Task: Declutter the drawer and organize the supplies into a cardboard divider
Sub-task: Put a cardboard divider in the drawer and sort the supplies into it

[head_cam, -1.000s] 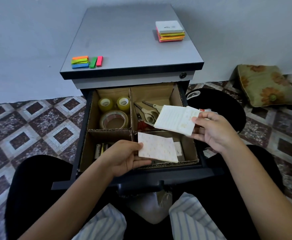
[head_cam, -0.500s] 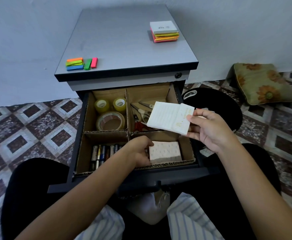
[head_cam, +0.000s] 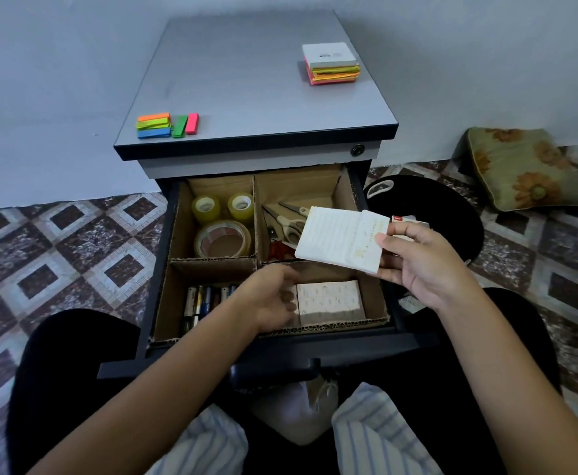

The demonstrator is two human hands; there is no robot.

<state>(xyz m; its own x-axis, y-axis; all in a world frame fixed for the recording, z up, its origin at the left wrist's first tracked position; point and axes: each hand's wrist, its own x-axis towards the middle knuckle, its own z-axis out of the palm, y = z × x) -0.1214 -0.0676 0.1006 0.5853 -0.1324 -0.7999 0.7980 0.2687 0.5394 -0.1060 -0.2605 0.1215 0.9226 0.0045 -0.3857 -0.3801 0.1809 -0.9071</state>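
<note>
Directly below us, the dark pull-out drawer (head_cam: 366, 341) of a grey-topped cabinet (head_cam: 246, 80) stands open, and a brown cardboard divider (head_cam: 212, 265) splits it into four compartments. Our right hand (head_cam: 421, 265) pinches a white lined notepad (head_cam: 339, 238) by its right end, thumb on top and fingers underneath, so that the pad hangs above the wall between the two right compartments. Our left hand (head_cam: 273, 299) reaches into the near right compartment, where a pale patterned notepad (head_cam: 330, 299) lies flat on the bottom. The fingers are curled against the pad's left edge, and we cannot tell whether they grip it or merely touch it.

In the far left compartment, two small yellowish tape rolls (head_cam: 205, 207) stand side by side at the back, with a large clear tape roll (head_cam: 222, 238) lying flat just in front of them. The far right compartment holds cream-handled scissors (head_cam: 289, 221), partly hidden by the held pad. The near left compartment holds a row of batteries (head_cam: 200, 299), partly covered by our left forearm.

On the cabinet top, a cluster of neon sticky flags (head_cam: 167, 125) sits near the front left corner, and a stack of neon sticky notes (head_cam: 332, 63) under a white block sits towards the back right. Beside the drawer on the right we see a black round object (head_cam: 434, 207), and a green floral cushion (head_cam: 527, 169) lies against the wall.
</note>
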